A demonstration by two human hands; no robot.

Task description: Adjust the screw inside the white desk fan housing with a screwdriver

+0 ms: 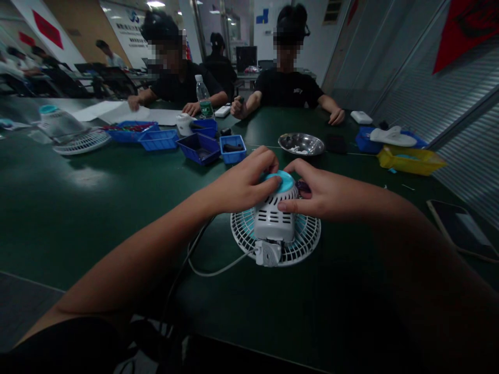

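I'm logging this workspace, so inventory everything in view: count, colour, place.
fan: one, white and turquoise, between hands
second fan: one, likewise, far left
cords: two, pale and dark, front left
table: one, green, beneath
trays: six blue, one yellow, tabletop
bowl: one, silver, mid-table
bottle: one, clear, far side
papers: several, white, far left
phone: one, dark, right
boxes: two, white, far side
hangings: several, red, walls
people: two, black tops, opposite; more behind
left hand: one, bare, on turquoise cap
right hand: one, bare, at fan's side
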